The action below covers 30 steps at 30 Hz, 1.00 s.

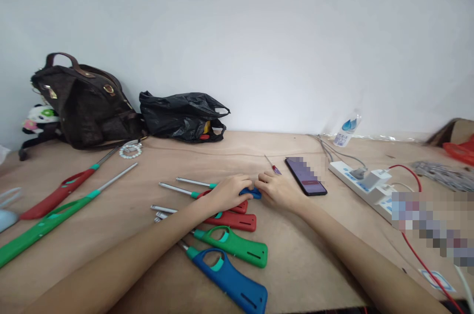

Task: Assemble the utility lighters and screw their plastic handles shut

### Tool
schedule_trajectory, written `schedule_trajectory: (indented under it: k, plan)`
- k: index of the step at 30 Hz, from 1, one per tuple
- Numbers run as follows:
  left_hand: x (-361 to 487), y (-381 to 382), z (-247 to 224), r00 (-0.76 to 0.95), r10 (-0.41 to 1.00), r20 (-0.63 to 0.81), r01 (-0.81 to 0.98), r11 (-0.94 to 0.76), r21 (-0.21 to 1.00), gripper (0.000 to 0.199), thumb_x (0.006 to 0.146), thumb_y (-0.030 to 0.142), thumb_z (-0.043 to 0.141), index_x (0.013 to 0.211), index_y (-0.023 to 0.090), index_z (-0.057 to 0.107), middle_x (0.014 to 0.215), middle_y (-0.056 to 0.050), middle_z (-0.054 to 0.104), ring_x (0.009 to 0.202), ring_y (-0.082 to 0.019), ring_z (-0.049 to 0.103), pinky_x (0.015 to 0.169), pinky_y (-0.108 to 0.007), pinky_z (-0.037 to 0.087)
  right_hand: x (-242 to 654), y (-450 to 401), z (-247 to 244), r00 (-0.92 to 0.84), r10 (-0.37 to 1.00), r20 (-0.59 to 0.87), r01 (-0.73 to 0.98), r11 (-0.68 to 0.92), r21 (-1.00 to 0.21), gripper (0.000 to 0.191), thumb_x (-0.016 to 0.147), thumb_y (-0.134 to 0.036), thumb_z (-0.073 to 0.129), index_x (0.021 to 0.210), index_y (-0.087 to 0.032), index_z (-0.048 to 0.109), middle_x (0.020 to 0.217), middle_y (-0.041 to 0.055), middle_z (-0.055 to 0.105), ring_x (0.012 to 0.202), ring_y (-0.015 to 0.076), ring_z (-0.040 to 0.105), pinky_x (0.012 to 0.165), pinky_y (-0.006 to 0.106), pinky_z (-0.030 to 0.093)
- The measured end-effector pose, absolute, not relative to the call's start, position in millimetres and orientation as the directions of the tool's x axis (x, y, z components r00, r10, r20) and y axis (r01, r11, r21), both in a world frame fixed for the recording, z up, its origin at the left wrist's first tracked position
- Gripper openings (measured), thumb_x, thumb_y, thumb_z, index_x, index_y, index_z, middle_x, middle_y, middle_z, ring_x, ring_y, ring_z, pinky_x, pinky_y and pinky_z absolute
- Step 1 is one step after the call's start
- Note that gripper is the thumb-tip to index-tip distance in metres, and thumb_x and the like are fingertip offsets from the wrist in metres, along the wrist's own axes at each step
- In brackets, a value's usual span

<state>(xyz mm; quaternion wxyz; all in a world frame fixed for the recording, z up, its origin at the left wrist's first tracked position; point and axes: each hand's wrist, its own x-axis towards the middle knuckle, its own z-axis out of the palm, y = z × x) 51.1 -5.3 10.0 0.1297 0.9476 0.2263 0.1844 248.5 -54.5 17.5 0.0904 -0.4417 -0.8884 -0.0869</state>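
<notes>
At the far end of a row of long-nosed lighters lies a blue lighter, its metal tube pointing left. My left hand lies over the middle of it, thumb and fingers closed round the handle. The curled fingers of my right hand grip the handle's butt end. Partly under my left hand and forearm are a red lighter and another red lighter. Closer to me lie a green lighter and a second blue lighter.
Two longer lighters, red and green, lie at left. Behind are a dark backpack, bracelet and black plastic bag. At right are a screwdriver, phone, bottle and power strip with cables.
</notes>
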Motion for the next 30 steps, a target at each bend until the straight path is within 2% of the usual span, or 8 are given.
schedule_trajectory:
  k: [8,12,17,23,30]
  plan:
    - [51,-5,10,0.831,0.474,0.292,0.38,-0.866,0.325,0.005,0.084,0.02,0.063,0.085,0.017,0.06,0.091,-0.003,0.063,0.086,-0.02,0.059,0.074,-0.028,0.043,245,-53,18,-0.561,0.81,0.17,0.826,0.559,0.067,0.016,0.092,-0.017,0.047,0.095,-0.018,0.063,0.092,0.008,0.06,0.084,0.0195,0.054,0.069,0.028,0.039]
    - [51,-6,11,0.829,0.475,0.296,0.379,-0.865,0.33,0.004,0.084,0.018,0.063,0.086,0.017,0.06,0.093,-0.003,0.063,0.086,-0.019,0.059,0.075,-0.028,0.044,250,-51,15,-0.557,0.806,0.2,0.824,0.566,0.015,0.017,0.095,-0.024,0.046,0.093,-0.017,0.061,0.091,0.0075,0.059,0.084,0.0186,0.054,0.071,0.028,0.04]
    - [51,-7,11,0.83,0.478,0.287,0.383,-0.863,0.329,0.005,0.084,0.018,0.063,0.087,0.016,0.06,0.093,-0.004,0.063,0.086,-0.019,0.06,0.075,-0.028,0.044,255,-51,16,-0.586,0.773,0.243,0.786,0.615,-0.063,0.013,0.089,-0.012,0.047,0.094,-0.017,0.058,0.095,0.0069,0.059,0.088,0.0181,0.054,0.076,0.028,0.04]
    - [51,-6,11,0.831,0.473,0.293,0.387,-0.87,0.306,0.007,0.084,0.019,0.064,0.086,0.016,0.059,0.093,-0.003,0.063,0.086,-0.02,0.06,0.075,-0.028,0.044,248,-53,19,-0.601,0.769,0.217,0.79,0.613,0.015,0.017,0.091,-0.011,0.044,0.09,-0.016,0.06,0.092,0.0074,0.061,0.085,0.0195,0.053,0.074,0.029,0.039]
    - [52,-6,11,0.828,0.472,0.301,0.384,-0.87,0.308,0.007,0.083,0.018,0.064,0.087,0.016,0.058,0.094,-0.003,0.064,0.087,-0.019,0.06,0.075,-0.028,0.044,243,-55,20,-0.585,0.793,0.171,0.811,0.577,0.096,0.016,0.092,-0.013,0.046,0.095,-0.016,0.061,0.093,0.0078,0.062,0.087,0.02,0.053,0.073,0.03,0.038]
